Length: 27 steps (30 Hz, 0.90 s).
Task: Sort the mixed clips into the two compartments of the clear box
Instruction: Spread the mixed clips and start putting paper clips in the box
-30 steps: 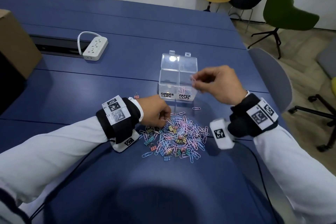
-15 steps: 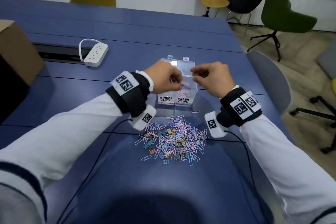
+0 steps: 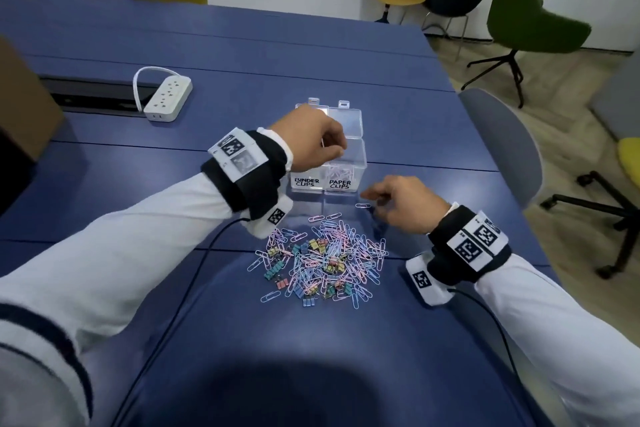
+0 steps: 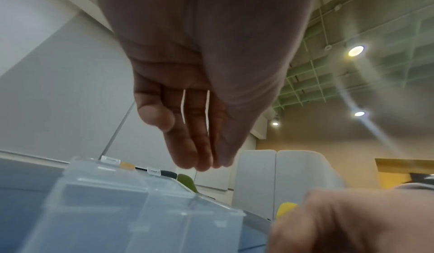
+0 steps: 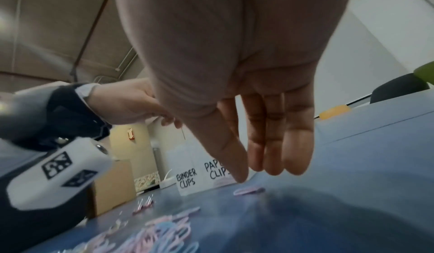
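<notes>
The mixed pile of clips (image 3: 320, 258) sits near your edge of the tabletop (image 3: 433, 156), barely thinned. Your right hand (image 3: 403, 206) has dropped from the box, fingers straight and empty, tips reaching for the stray pink paper clip (image 3: 362, 205): next pick. Your left hand (image 3: 313, 140) has risen off the pile and hovers over the clear box (image 3: 356, 163) beyond, fingertips pinched; I cannot tell what it holds. Paper-clip compartment holds a few; binder side's contents are hidden.

Clip pile (image 3: 322, 260) in front of box (image 3: 360, 163), power strip (image 3: 168, 99) behind-left
</notes>
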Each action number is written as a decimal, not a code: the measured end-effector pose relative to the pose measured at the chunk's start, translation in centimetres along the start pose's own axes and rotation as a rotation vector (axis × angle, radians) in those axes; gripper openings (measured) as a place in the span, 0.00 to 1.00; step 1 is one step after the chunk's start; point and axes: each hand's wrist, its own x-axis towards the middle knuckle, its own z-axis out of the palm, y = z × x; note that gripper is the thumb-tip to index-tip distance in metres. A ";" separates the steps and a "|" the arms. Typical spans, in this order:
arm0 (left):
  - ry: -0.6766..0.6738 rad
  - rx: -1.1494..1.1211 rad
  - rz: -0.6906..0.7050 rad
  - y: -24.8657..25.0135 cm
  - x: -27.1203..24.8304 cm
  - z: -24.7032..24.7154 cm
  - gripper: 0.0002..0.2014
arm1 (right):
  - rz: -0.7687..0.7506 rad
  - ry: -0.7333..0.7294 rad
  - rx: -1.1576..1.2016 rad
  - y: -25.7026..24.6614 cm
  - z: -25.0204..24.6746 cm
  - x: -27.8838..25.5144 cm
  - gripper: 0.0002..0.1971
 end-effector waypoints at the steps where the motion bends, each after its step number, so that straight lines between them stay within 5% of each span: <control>1: -0.009 -0.003 0.026 0.0 -1.1 -0.1 0.07 | -0.008 -0.045 -0.050 -0.2 0.2 0.1 0.23; 9: -0.432 0.178 0.060 -1.0 -5.2 4.0 0.16 | -0.139 -0.204 -0.166 -2.0 1.8 -1.4 0.28; 27: -0.422 0.104 0.175 -0.2 -4.5 5.9 0.11 | -0.158 -0.125 -0.070 -2.8 2.2 -2.8 0.12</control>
